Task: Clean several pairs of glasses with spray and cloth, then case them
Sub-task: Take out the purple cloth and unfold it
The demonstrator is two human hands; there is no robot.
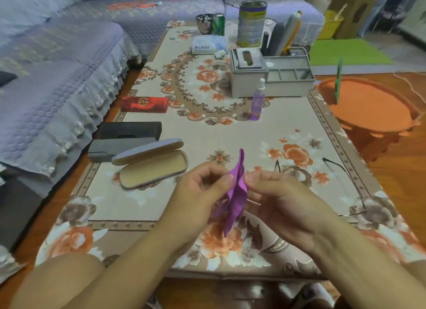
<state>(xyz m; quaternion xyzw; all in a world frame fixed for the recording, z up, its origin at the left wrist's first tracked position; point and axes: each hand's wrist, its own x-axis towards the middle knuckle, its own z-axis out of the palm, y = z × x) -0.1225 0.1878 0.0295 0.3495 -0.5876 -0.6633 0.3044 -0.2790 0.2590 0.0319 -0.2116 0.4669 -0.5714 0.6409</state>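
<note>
Two hands meet at lower centre of the head view, your left hand (202, 186) and your right hand (276, 193), each pinching the purple cloth (235, 198) between thumb and fingers. The cloth hangs folded and limp above the table (265, 133). It is soft and light, so it will slump wherever you let go; hold it by an edge and keep some tension. A thin pale line shows just behind the cloth by your right hand, perhaps a temple arm, but I cannot tell whether you hold glasses there.

One pair of thin-rimmed glasses (341, 182) lies at right of centre, its dark arms spread on the floral cover. They look light, springy and easily bent, with lenses that smear; I would take them by the bridge or the frame edge, never the lens face.

The spray bottle (257, 101) stands upright at centre, narrow and likely to tip if knocked. The open case (152, 168) lies at left of centre, lid raised, nothing in it. Behind it sit a grey case (115, 147), a black case (131, 130) and a red case (145, 104), all closed. The tissue box (249, 73) and desk organiser (290, 78) stand at upper centre, well apart from your hands.
</note>
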